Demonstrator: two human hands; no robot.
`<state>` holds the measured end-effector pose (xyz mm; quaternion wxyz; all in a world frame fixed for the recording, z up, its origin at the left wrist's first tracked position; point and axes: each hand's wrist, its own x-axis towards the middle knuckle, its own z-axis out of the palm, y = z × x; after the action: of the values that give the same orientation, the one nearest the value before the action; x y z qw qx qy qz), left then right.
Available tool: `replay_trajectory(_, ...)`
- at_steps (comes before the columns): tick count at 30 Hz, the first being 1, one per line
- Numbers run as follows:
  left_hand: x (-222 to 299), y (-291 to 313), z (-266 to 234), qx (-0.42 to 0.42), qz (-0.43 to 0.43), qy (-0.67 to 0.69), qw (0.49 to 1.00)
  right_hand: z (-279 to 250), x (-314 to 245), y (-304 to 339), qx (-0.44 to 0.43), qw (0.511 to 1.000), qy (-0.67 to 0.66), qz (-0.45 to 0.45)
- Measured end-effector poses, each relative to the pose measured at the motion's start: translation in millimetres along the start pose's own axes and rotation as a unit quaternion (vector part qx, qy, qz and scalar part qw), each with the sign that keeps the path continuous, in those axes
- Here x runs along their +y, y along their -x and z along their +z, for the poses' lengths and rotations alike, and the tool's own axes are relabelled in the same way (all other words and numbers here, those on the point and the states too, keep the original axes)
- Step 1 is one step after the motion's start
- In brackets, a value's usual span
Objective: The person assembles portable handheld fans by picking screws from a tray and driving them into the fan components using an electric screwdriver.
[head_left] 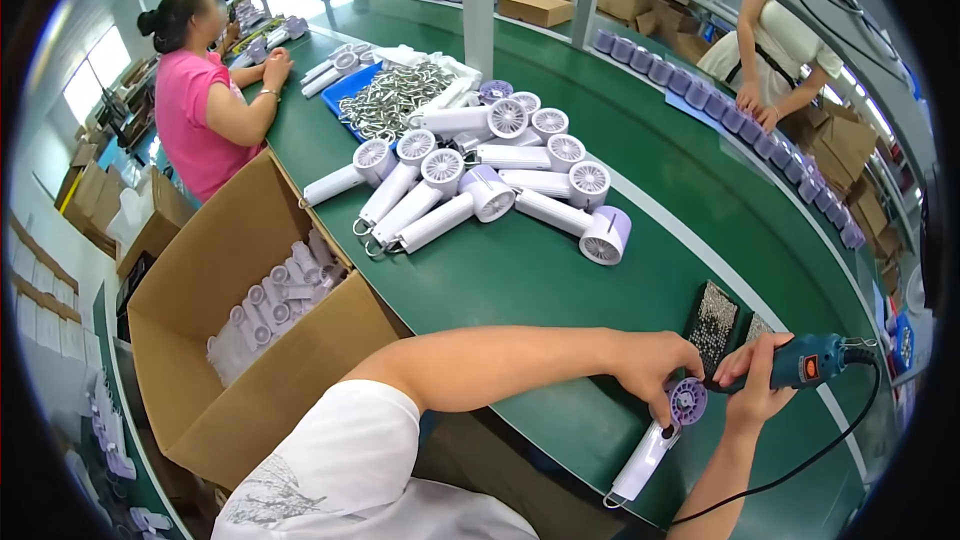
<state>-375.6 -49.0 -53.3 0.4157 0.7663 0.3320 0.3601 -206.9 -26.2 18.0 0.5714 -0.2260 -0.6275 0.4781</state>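
a small handheld fan (662,430), judged light, rigid plastic, was pinched at its head on the green table (560,280) by the left hand (655,365); the right hand (752,385) was clenched around a blue electric screwdriver (805,362)

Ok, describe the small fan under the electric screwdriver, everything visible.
The handheld fan lies flat on the green table near its front edge. It looks plastic: a white handle ending in a small loop toward the person, and a round purple head with a slotted grille facing up. The left hand steadies the head; the right hand sets the blue electric screwdriver against it.
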Motion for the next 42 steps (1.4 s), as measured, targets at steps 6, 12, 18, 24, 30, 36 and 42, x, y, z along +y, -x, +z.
replay_trajectory(6,-2,-4,-3,-0.012,-0.004,-0.01,1.0,-1,5,-7,-0.007,1.0,-0.013,-0.006)
replay_trajectory(12,-3,-4,-1,-0.01,-0.006,-0.011,1.0,-6,9,-8,-0.021,1.0,-0.018,-0.002)
replay_trajectory(18,-2,-5,-1,-0.006,-0.001,0.003,1.0,-10,13,-8,-0.019,1.0,-0.024,-0.005)
replay_trajectory(24,4,0,-3,-0.023,-0.038,0.013,0.999,-5,12,-4,-0.018,1.0,-0.01,-0.01)
replay_trajectory(30,5,0,2,-0.027,-0.019,0.009,0.999,-12,7,1,-0.021,1.0,-0.013,-0.002)
replay_trajectory(36,-2,0,-7,0.0,0.017,-0.01,1.0,-2,5,-8,0.019,0.995,-0.031,0.092)
replay_trajectory(42,6,-3,-20,-0.038,-0.022,0.0,0.999,-27,-33,-36,-0.034,0.987,-0.155,-0.037)
